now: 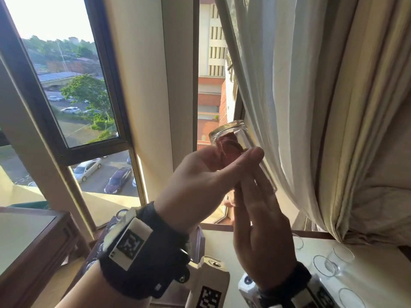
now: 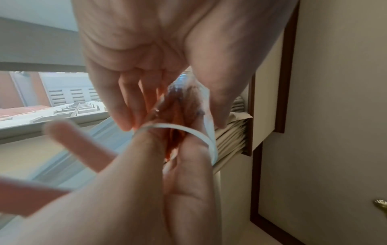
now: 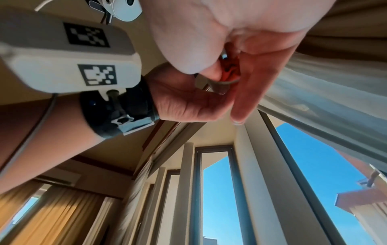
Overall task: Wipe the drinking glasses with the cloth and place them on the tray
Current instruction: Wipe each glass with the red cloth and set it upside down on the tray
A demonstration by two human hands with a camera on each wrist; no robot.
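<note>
Overhead only, spare glasses below.

A clear drinking glass (tilted, held aloft) has a reddish cloth stuffed inside it.

- Glass: lower part hidden behind both hands.
- Cloth: only a reddish fold visible through the glass wall.
- Left wrist view: foreground fingers blurred.
- Table glasses: faint rims only.
</note>
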